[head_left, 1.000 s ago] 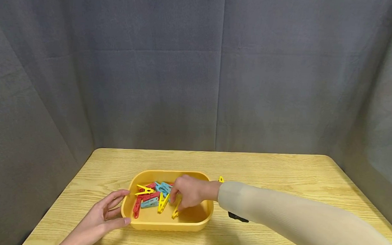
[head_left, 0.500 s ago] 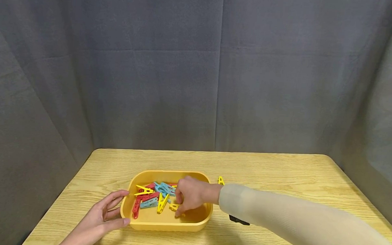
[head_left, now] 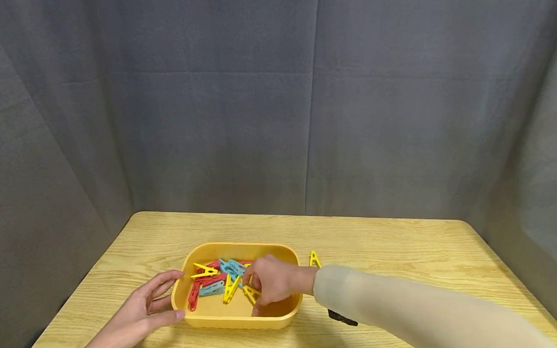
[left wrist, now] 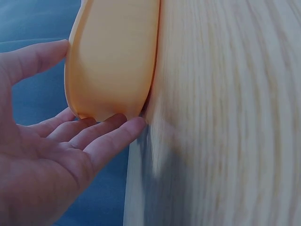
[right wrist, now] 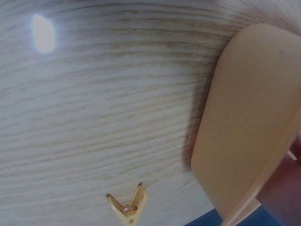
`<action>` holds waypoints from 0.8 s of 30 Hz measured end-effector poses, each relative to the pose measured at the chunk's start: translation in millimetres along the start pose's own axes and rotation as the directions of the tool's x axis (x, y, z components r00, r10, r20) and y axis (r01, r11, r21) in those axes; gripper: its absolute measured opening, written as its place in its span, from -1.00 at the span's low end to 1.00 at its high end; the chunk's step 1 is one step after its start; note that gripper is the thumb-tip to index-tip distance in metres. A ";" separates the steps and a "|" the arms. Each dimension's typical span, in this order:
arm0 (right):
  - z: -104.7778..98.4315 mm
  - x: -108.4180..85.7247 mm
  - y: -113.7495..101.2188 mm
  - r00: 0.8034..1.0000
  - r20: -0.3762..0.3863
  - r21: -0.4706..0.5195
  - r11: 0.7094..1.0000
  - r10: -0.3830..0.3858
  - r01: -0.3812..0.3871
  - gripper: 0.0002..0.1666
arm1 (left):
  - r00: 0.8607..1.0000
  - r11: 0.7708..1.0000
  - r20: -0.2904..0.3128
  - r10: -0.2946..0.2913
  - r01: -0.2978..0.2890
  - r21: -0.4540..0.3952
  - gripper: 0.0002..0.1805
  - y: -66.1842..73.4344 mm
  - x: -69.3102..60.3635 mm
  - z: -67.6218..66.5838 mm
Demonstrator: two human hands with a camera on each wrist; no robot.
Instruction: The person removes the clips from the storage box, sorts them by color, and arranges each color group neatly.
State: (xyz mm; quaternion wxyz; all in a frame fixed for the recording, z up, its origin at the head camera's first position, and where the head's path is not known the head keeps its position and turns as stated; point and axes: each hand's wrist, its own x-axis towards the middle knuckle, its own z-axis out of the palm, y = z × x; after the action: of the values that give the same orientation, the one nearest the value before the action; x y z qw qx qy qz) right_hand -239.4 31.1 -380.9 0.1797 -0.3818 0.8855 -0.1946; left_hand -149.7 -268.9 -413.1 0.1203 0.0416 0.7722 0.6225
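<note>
A yellow plastic bin stands on the wooden table, with several red, blue and yellow clothespins inside. At its left end my left hand touches the wall and rim, thumb on the near side and fingers spread along the end. In the left wrist view, the left fingers look fairly straight against the bin. My right hand reaches down inside the right half, fingers bent over a yellow clothespin. Thumb and forefinger stand apart around this clothespin; whether they pinch it is unclear. The right wrist view mostly hides that hand behind the bin wall.
Another yellow clothespin is on the table right of the bin, partly behind the right sleeve. It also shows as a yellow clothespin in the right wrist view. A grey curtain hangs behind the table.
The yellow clothespin under my right hand has changed its angle. Right thumb and forefinger closed in around it half a second ago, then moved farther apart. My left hand has stayed put.
</note>
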 end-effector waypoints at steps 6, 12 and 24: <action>2.0 0.6 2.5 1.000 -0.019 0.003 1.000 0.001 -0.001 -0.37 | 1.000 1.000 0.008 0.013 -0.013 0.008 -0.12 0.4 0.1 0.2; 1.2 -0.2 4.8 1.000 -0.009 0.021 1.000 0.001 -0.001 -0.34 | 1.000 1.000 -0.016 -0.016 0.016 0.007 -0.13 1.1 0.4 0.9; 2.7 0.6 4.0 0.999 -0.020 0.043 0.998 0.036 -0.035 -0.34 | 1.000 1.000 0.007 -0.009 0.009 -0.007 -0.12 -0.6 0.7 -0.4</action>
State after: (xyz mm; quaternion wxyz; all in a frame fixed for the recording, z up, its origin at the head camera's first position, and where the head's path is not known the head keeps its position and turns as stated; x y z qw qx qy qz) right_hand -241.0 32.7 -385.3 0.1822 -0.3602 0.8895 -0.2141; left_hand -150.5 -269.2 -413.7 0.1260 0.0400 0.7696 0.6247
